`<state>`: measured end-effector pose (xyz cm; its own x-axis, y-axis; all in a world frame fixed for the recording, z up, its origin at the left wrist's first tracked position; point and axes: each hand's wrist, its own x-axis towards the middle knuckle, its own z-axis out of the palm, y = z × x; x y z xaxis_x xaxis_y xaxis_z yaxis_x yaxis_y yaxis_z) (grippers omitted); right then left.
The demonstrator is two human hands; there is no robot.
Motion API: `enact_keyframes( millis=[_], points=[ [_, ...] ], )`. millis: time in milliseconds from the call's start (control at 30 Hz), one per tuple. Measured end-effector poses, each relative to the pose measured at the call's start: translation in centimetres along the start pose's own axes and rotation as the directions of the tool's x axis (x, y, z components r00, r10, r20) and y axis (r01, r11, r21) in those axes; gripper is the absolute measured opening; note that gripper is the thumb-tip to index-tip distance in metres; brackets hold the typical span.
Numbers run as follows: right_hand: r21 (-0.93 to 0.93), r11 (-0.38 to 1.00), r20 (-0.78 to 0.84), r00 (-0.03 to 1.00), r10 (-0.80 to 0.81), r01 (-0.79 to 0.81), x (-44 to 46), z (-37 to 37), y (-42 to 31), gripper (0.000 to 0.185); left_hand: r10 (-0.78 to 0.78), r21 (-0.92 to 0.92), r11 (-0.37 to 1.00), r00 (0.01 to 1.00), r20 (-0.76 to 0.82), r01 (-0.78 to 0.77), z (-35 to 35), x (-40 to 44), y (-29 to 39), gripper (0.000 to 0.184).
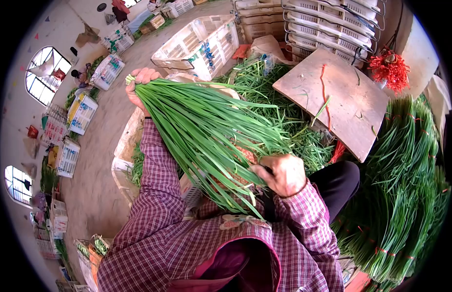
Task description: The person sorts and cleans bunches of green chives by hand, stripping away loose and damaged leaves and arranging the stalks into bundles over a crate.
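Observation:
My left hand (142,88) is wrapped round the pale base end of a bunch of garlic chives (206,121), up at the left. The long green leaves fan out to the right and down across my lap. At their loose tips, my right hand (283,174) is closed, thumb and forefinger pinching some leaf ends. Cut leaves and trimmings (255,78) lie heaped beyond and under the bunch. A flat board (335,97) rests tilted beside them, with a red tie (325,92) and a loose leaf on it.
Tied chive bunches (396,185) are piled at my right. A cluster of red ties (389,70) hangs above them. A white plastic crate (199,46) stands ahead, near stacked crates (328,29). More crates (82,112) and people line the left side across the floor.

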<state>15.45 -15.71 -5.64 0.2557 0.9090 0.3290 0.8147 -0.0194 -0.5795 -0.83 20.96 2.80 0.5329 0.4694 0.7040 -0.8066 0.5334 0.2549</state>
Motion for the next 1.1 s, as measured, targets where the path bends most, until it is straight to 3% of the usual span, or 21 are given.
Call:
enact_keyframes(
  millis=[67,133,167,200,333,467,533,633,800,867,1000,1100],
  points=[
    [0.107,0.993,-0.035,0.998,0.048,-0.044,-1.3,-3.4,-0.2,0.025,0.037,-0.107,0.994,0.999,0.011,-0.036,-0.4,0.0,0.4,0.021],
    [0.091,0.992,-0.088,0.992,0.094,-0.086,-2.7,-5.5,1.3,0.018,0.051,-0.071,0.996,0.998,0.033,-0.048,-0.3,0.1,0.5,0.02],
    [0.239,0.968,-0.193,0.973,0.125,-0.077,-3.0,-5.9,1.8,0.014,0.046,-0.08,0.996,0.998,0.034,-0.043,-0.4,0.2,0.7,0.019],
    [0.277,0.947,-0.191,0.956,0.221,-0.164,-3.1,-6.9,1.6,0.013,0.042,-0.09,0.995,0.999,0.035,-0.038,-0.3,0.2,0.8,0.019],
    [0.293,0.94,-0.286,0.923,0.258,-0.172,-2.3,-7.8,1.0,0.012,0.062,-0.074,0.996,0.998,0.032,-0.059,-0.1,0.1,0.6,0.019],
    [0.229,0.972,-0.322,0.939,0.126,-0.052,-0.9,-5.7,0.6,0.01,0.052,-0.072,0.996,0.998,0.037,-0.049,0.1,0.1,0.4,0.02],
    [0.319,0.947,-0.349,0.924,0.153,-0.037,-0.4,-5.2,0.1,0.012,0.046,-0.077,0.996,0.998,0.035,-0.043,0.1,0.1,0.5,0.02],
    [0.299,0.951,-0.26,0.952,0.161,-0.08,-0.2,-5.2,0.0,0.014,0.042,-0.083,0.996,0.999,0.027,-0.04,0.3,0.1,0.4,0.02],
    [0.262,0.963,-0.274,0.953,0.129,-0.055,0.9,-4.4,-0.8,0.021,0.043,-0.072,0.997,0.998,0.035,-0.04,0.8,0.2,-0.2,0.02],
    [0.225,0.974,-0.343,0.938,0.049,0.031,1.5,-3.1,-0.4,0.018,0.048,-0.064,0.997,0.999,0.014,-0.047,0.8,0.2,-0.2,0.021],
    [0.102,0.995,-0.428,0.904,0.02,0.026,2.0,-2.1,-0.5,0.014,0.029,-0.057,0.998,0.999,0.031,-0.028,0.6,0.2,0.3,0.022],
    [0.57,0.822,-0.476,0.811,0.34,-0.01,1.4,-1.6,0.2,0.012,0.039,-0.053,0.998,0.999,0.022,-0.038,0.1,0.0,0.9,0.022]
  ],
)
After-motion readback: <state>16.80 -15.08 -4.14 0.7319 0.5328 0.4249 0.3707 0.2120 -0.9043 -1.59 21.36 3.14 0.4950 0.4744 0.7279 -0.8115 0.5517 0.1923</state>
